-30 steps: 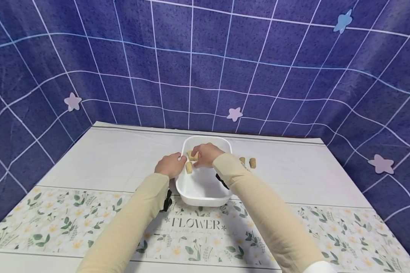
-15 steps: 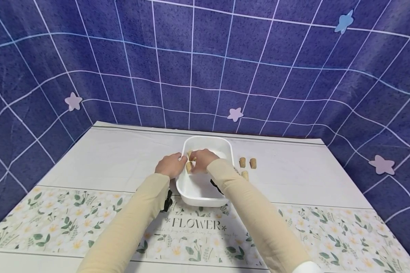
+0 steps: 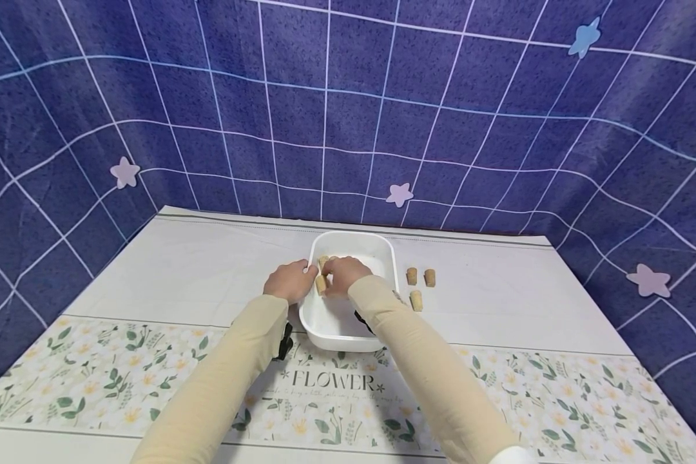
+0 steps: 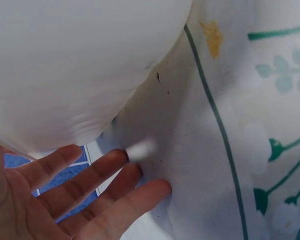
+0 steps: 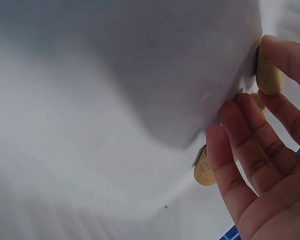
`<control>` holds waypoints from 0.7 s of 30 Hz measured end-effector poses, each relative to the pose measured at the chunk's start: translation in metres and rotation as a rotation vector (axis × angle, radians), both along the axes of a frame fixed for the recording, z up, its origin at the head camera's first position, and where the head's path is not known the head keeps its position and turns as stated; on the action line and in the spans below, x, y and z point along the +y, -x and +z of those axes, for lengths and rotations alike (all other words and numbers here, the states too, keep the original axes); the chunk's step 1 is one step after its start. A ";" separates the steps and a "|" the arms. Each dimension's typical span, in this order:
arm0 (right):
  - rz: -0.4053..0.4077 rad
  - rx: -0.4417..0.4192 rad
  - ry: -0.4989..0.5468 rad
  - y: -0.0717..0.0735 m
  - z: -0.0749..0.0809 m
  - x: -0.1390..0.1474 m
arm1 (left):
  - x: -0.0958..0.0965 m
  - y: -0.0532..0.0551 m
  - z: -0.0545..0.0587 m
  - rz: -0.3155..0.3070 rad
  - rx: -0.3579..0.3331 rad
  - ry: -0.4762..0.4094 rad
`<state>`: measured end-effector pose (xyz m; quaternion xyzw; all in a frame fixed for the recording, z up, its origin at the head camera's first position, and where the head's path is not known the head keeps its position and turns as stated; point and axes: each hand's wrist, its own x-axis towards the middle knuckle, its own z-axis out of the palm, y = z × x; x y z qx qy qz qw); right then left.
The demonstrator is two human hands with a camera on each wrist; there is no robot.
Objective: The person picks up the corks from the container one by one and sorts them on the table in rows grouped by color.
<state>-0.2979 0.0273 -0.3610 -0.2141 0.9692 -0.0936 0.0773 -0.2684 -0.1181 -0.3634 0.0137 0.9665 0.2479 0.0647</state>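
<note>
A white plastic tub (image 3: 348, 343) stands lengthwise in front of me. My left hand (image 3: 290, 281) holds its left rim, thumb over the edge; in the left wrist view, the other fingers (image 4: 95, 180) extend along the outside wall. My right hand (image 3: 348, 274) reaches into the tub. Its thumb and index finger pinch a cork stopper (image 5: 270, 75) near the left wall, also visible as a cork (image 3: 321, 285) in the head view. Other corks lie farther back in the tub, among them one cork (image 3: 323, 262) partly hidden by my fingers and one cork (image 5: 205, 171) past the fingertips.
Right of the tub, three corks sit on the table: two darker ones, a left cork (image 3: 412, 276) and a right cork (image 3: 430, 278), and a paler cork (image 3: 416, 300) nearer me. A blue gridded curtain (image 3: 348, 129) borders the white flower-printed tablecloth (image 3: 209, 258).
My right hand has shifted slightly left and toward me, down to the nearer cork. The sleeve's shift uncovers the paler cork on the table. My left hand stays on the rim.
</note>
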 end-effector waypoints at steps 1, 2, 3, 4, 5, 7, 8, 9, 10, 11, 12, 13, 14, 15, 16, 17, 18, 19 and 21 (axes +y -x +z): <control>-0.003 0.003 0.004 0.000 -0.001 0.000 | 0.000 0.000 0.000 0.000 0.000 -0.001; -0.006 0.005 0.008 -0.001 -0.001 0.000 | 0.000 0.000 0.000 -0.001 0.000 -0.001; -0.008 0.006 0.012 -0.001 -0.001 0.000 | 0.000 0.000 0.000 -0.002 0.001 -0.001; -0.011 0.006 0.015 -0.001 -0.001 0.000 | 0.000 0.000 0.000 -0.002 0.002 -0.002; -0.014 0.006 0.016 -0.001 -0.001 0.000 | 0.000 0.000 0.000 -0.002 0.003 -0.002; -0.019 0.000 0.017 -0.002 0.000 -0.001 | 0.000 0.000 0.000 -0.002 0.005 -0.002; -0.020 -0.004 0.014 -0.002 0.000 -0.001 | 0.000 -0.001 0.000 -0.002 0.006 -0.002; -0.022 -0.008 0.009 -0.002 0.000 -0.001 | 0.000 -0.001 0.000 -0.002 0.007 -0.003; -0.025 -0.012 0.004 -0.002 0.001 -0.001 | 0.000 -0.001 0.000 -0.002 0.007 -0.003; -0.027 -0.016 0.000 -0.002 0.001 -0.001 | 0.000 -0.001 0.000 -0.002 0.008 -0.004; -0.027 -0.020 -0.005 -0.002 0.002 -0.001 | 0.000 -0.001 0.000 -0.002 0.008 -0.005; -0.029 -0.023 -0.010 -0.002 0.002 -0.001 | 0.000 -0.001 0.000 -0.002 0.008 -0.005; -0.029 -0.026 -0.015 -0.001 0.003 -0.001 | 0.000 -0.001 0.000 -0.002 0.008 -0.006; -0.030 -0.031 -0.019 -0.001 0.003 -0.001 | 0.000 -0.001 0.000 -0.003 0.007 -0.005; -0.032 -0.037 -0.019 -0.001 0.004 -0.001 | 0.000 -0.001 0.000 -0.003 0.006 -0.004; -0.035 -0.042 -0.020 -0.001 0.005 -0.001 | 0.000 -0.001 0.000 -0.004 0.005 -0.003; -0.040 -0.046 -0.019 0.000 0.006 -0.001 | 0.000 -0.001 0.000 -0.004 0.004 -0.002; -0.044 -0.054 -0.017 0.000 0.007 -0.001 | 0.000 -0.001 0.000 -0.005 0.003 -0.002; -0.049 -0.065 -0.009 0.001 0.010 0.000 | 0.000 0.000 0.000 -0.005 0.003 0.001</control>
